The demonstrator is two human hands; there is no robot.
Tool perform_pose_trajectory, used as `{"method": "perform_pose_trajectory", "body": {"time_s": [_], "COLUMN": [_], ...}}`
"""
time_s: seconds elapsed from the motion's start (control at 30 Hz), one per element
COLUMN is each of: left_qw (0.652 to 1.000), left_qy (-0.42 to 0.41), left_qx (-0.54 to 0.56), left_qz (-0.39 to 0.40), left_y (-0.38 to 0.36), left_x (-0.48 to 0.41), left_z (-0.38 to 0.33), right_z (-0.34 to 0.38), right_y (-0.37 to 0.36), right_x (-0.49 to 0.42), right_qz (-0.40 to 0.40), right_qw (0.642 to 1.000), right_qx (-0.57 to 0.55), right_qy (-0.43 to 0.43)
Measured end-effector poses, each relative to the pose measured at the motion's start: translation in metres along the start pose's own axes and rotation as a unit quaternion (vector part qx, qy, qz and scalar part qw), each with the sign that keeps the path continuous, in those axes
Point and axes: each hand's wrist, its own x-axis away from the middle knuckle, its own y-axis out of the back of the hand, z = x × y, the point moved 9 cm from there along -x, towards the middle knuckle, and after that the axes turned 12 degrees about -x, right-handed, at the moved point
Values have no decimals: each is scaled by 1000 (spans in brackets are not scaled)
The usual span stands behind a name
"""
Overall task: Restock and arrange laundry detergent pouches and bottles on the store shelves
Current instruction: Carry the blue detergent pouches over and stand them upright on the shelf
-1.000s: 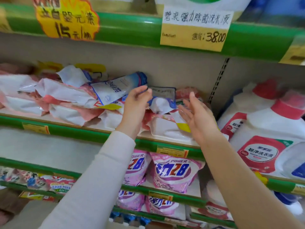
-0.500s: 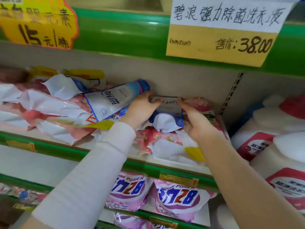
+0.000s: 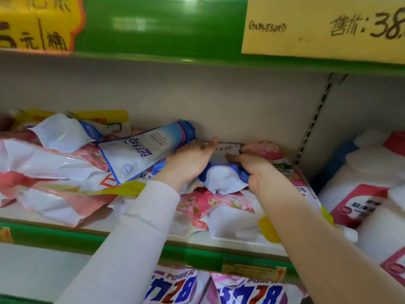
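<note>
1. pink pouches (image 3: 43, 167), far left: heaped and slumped on the shelf (image 3: 54, 235); unsorted, so work remains
2. tilted blue pouch (image 3: 140, 154): leans on the heap, touching the left hand (image 3: 188, 163); crowds the slot
3. left hand, right hand (image 3: 256, 170): each grips a side of the small blue pouch (image 3: 223, 181); it sits atop pink pouches near the back wall; placing judged midway
4. bottles (image 3: 361, 194), right: standing in the next bay

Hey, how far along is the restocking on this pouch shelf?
Looks done: the purple pouches below stand upright, and the bottles sit at right. In hand: the left hand and right hand hold a blue and white pouch on top of the pink pouches. To do: the pile at left lies jumbled, with a tilted pouch across it.
</note>
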Motion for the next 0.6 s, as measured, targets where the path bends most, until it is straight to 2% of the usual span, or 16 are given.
{"method": "perform_pose_trajectory", "body": {"time_s": [0.17,0.27,0.43,0.6], "left_qw": [1000,998,995,970], "left_qy": [-1,-23,6,33], "left_qx": [14,56,89,241], "left_qz": [-16,-29,-48,-16], "left_y": [1,5,11,19], "left_x": [-1,-1,-3,6], "left_z": [4,-3,3,-2], "right_z": [-3,-1,3,19], "right_y": [4,6,-2,-11], "right_x": [-1,1,10,19], "right_qz": [-2,17,68,132], "right_qw": [997,988,971,951], "right_qx": [-75,-136,-217,-259], "right_qy": [28,67,74,104]}}
